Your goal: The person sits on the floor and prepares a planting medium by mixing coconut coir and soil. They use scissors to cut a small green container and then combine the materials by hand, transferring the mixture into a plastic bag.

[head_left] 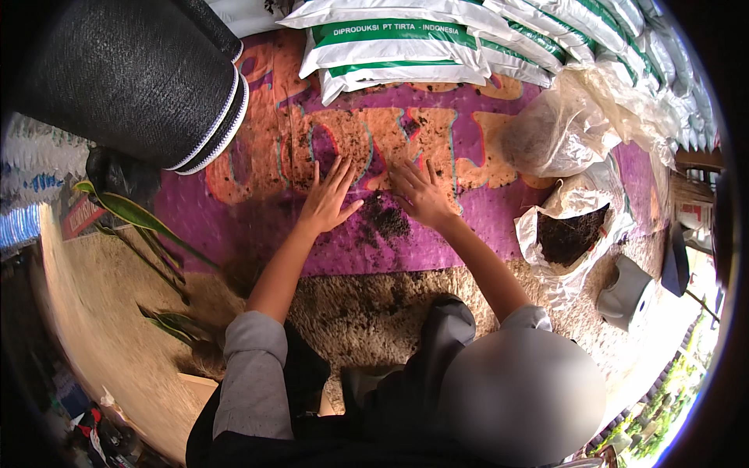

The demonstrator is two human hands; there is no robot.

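Note:
My left hand (331,199) lies palm down with fingers spread on a purple and orange printed sheet (234,234), holding nothing. Beside it on the right, my right hand (422,193) rests the same way, fingers apart. A small heap of dark soil (387,222) sits on the sheet between and just below the hands. More soil crumbs are scattered around the fingertips. To the right stands an opened white sack (529,231) with dark soil (570,234) in it.
Stacked white and green sacks (398,55) line the back. A black fabric roll or bag (134,76) stands at upper left, above long green leaves (143,219). Clear plastic bags (553,131) and a grey plastic pot (626,292) are at the right.

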